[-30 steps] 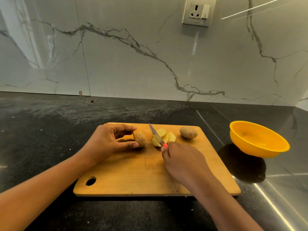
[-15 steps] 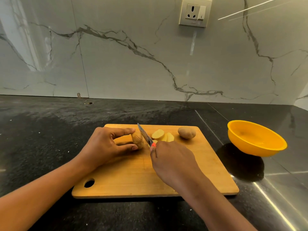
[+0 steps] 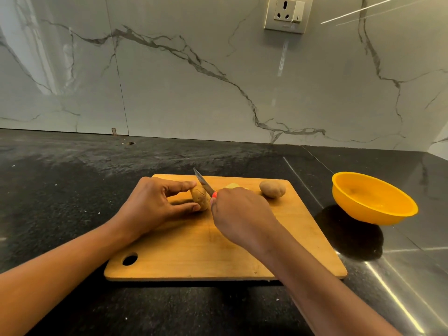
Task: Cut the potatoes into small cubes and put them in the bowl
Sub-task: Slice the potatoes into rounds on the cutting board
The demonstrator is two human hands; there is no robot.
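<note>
A wooden cutting board (image 3: 184, 253) lies on the dark counter. My left hand (image 3: 151, 207) pinches a partly cut potato (image 3: 200, 198) between thumb and fingers on the board. My right hand (image 3: 238, 215) grips a knife with a red handle; its blade (image 3: 203, 181) rests on the potato's right end and points away from me. Pale potato slices (image 3: 233, 185) lie behind my right hand, mostly hidden. A whole potato (image 3: 272, 188) sits at the board's far right. An orange bowl (image 3: 372, 198), with nothing in it, stands right of the board.
A marble-patterned wall runs along the back of the counter, with a socket (image 3: 287, 13) high up. A steel surface (image 3: 412, 275) begins at the right, beside the board. The board has a hanging hole (image 3: 130, 258) at its near left corner.
My right hand and the knife moved left from the slices to the held potato, and the blade now sits on it. My right hand now covers most of the slices.
</note>
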